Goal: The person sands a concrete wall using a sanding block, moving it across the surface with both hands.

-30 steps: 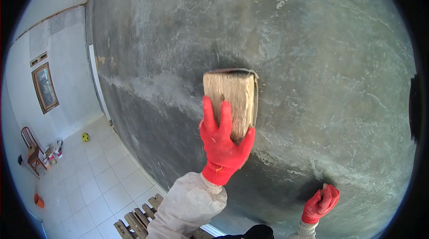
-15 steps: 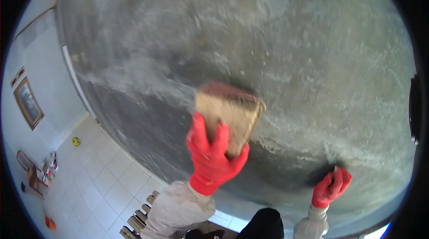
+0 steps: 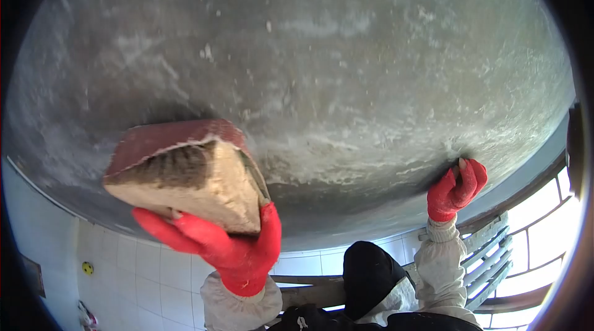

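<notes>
In a red glove, my left hand [image 3: 226, 247] grips a wooden block [image 3: 192, 176] from below, at the left of the view. Dark red sandpaper [image 3: 167, 139] wraps over the block's top, and that side faces the grey plastered wall [image 3: 346, 83]. My right hand [image 3: 456, 192], also red-gloved, is at the right, close to the wall's surface. Its fingers are bent together, with a pale tip showing between them; whatever they pinch is too small to name.
Wooden slats [image 3: 489, 257] lie at the lower right beside a bright barred window [image 3: 544, 232]. White floor tiles [image 3: 148, 269] show below, with a small yellow ball [image 3: 87, 267] at the lower left. A dark object hangs at the right edge.
The view has tilted and shifted. My left hand and the block have moved left and look larger, and the sandpaper shows more. My right hand appears higher, its fingers still closed.
</notes>
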The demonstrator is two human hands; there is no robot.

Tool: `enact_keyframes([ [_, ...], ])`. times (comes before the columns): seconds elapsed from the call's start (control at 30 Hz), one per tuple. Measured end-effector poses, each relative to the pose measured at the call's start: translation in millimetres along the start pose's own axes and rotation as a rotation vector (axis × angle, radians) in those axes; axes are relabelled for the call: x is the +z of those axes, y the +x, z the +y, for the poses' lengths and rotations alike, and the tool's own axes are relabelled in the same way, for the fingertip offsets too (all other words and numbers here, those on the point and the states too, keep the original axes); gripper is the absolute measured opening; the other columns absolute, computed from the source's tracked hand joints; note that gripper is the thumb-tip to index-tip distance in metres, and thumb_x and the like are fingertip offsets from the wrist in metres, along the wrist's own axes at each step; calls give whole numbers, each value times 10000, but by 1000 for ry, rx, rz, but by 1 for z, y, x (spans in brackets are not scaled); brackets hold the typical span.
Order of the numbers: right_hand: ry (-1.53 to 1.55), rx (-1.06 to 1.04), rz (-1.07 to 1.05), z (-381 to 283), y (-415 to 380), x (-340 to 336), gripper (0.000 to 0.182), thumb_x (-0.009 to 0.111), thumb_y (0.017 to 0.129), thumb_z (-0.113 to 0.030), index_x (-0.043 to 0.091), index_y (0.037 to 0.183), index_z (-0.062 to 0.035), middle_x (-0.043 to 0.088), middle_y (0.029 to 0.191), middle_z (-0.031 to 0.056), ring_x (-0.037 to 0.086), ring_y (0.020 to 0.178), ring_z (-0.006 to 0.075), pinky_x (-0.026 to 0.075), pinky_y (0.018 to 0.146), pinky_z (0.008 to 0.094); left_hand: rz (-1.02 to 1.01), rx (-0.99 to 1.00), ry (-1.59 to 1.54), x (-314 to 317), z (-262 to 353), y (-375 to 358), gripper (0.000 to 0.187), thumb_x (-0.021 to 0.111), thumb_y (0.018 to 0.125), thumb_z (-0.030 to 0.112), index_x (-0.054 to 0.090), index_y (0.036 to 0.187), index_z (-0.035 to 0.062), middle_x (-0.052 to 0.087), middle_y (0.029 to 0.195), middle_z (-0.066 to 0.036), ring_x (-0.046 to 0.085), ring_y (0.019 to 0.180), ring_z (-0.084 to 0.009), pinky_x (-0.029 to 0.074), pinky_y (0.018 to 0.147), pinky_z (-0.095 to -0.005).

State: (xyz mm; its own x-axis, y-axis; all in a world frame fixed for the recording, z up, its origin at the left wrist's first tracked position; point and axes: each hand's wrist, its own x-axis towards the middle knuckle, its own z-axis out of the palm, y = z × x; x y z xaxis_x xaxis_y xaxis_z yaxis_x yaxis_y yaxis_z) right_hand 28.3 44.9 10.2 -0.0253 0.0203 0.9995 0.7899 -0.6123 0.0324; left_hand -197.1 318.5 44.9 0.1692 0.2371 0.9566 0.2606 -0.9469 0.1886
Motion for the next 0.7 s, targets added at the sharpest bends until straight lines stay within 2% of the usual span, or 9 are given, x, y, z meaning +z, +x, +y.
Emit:
enact_keyframes([
  [0.07,-17,-15,14,0,1,0,448,536,704,95,612,1126,-36,527,1055,134,527,862,283,438,755,393,23,81,28,-1,-7,12,1020,697,814,351,69,1577,96,5,1571,-329,110,1441,-522,199,1104,-648],
  [0.23,-60,-22,-16,-2,0,-1,449,538,707,92,585,1128,-58,526,1055,141,527,889,306,440,775,421,52,83,14,7,-5,-10,976,685,817,387,129,1562,89,35,1540,-386,171,1407,-573,305,1035,-662],
  [0.3,-65,-17,12,-2,-2,-1,440,536,715,92,578,1122,-69,522,1048,140,522,891,309,440,778,423,59,43,-32,10,-3,-10,1014,773,739,360,185,1556,235,96,1512,-368,293,1306,-528,373,939,-616],
  [0.43,-23,1,-4,-4,2,0,432,524,720,101,554,1109,-83,513,1023,134,514,875,303,437,764,413,72,56,-66,1,-7,-3,977,814,685,371,293,1504,253,138,1507,-353,339,1266,-484,399,907,-580],
  [0.5,-32,52,-31,-2,-3,0,454,513,710,113,547,1118,-86,516,1014,134,511,866,301,437,753,411,31,80,-67,-5,-12,2,924,830,650,376,383,1450,256,197,1504,-316,360,1245,-462,424,873,-542],
  [0.53,-15,50,-33,-2,-3,1,465,507,706,116,545,1124,-85,516,1005,134,507,860,301,437,748,411,65,84,-73,-3,-15,2,835,831,628,362,462,1372,276,243,1501,-272,400,1201,-449,444,843,-518],
  [0.57,-2,46,-18,-2,-3,1,465,507,706,116,545,1124,-85,516,1005,134,507,860,301,437,748,411,81,88,-61,-1,-16,1,835,831,628,362,462,1372,276,243,1501,-272,400,1201,-449,444,843,-518],
  [0.67,-4,35,-37,0,-4,1,465,507,705,114,545,1125,-81,518,1004,136,507,863,306,439,751,415,78,100,-9,4,-12,-9,672,828,609,361,526,1206,293,297,1479,-180,457,1124,-433,461,821,-508],
  [0.7,13,37,-23,0,-4,0,465,507,705,114,545,1125,-81,518,1004,136,507,863,306,439,751,415,90,107,9,4,-10,-17,672,828,609,361,526,1206,293,297,1479,-180,457,1124,-433,461,821,-508],
])
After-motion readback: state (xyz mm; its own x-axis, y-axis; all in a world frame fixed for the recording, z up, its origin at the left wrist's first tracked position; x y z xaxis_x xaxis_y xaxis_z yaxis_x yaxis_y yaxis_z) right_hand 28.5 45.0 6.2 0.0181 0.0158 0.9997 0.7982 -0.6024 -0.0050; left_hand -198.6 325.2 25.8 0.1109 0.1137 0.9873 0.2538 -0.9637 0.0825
